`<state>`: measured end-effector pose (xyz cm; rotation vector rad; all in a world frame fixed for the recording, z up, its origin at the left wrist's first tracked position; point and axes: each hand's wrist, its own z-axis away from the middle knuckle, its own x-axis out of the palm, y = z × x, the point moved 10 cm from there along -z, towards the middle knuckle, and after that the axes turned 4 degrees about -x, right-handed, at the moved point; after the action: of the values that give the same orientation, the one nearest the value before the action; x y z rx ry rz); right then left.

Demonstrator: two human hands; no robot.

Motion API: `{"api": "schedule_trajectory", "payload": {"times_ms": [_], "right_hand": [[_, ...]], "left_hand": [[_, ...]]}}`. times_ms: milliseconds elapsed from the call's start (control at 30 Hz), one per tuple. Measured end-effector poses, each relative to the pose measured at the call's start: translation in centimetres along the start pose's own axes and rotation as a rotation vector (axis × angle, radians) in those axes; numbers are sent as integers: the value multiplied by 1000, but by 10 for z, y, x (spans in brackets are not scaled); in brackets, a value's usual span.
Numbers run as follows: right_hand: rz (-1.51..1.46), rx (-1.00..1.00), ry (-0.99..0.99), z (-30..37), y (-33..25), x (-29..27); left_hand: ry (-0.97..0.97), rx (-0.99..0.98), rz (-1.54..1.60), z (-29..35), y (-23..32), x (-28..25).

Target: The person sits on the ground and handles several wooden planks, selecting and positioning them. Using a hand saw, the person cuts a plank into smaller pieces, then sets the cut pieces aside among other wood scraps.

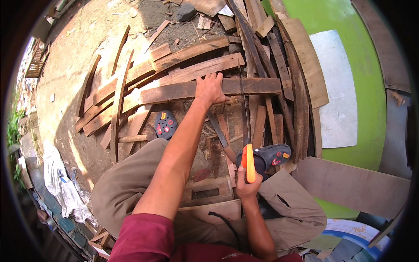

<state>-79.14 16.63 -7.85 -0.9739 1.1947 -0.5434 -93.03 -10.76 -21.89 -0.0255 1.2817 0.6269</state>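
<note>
A long brown wooden plank [170,92] lies crosswise in front of me, on top of other boards. My left hand [211,89] presses on it from above, fingers curled over its far edge and thumb pointing right. To the right of that hand, the thin dark blade of a handsaw [249,162] crosses the plank not far from its right end. My right hand [248,185] is wrapped round the saw's orange and yellow handle, close to my right shoe. How deep the blade sits in the wood, I cannot tell.
Several loose boards [198,67] lie under and beyond the plank, with more timber [299,105] stacked to the right. Both dark clogs [166,125] flank the work. A white sheet [335,89] rests on a green panel [371,56]. A white cloth [63,187] lies left.
</note>
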Motion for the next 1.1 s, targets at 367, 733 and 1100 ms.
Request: {"api": "schedule_trajectory", "payload": {"times_ms": [367,733,1100], "right_hand": [[53,0,-29,-4,4,6],[97,-46,-44,8,7,-1],[44,2,-33,-3,11,10]], "left_hand": [[6,-5,-11,-3,-2,-4],[39,16,20,-4,-3,-3],[83,25,13,-4,-3,-5]]}}
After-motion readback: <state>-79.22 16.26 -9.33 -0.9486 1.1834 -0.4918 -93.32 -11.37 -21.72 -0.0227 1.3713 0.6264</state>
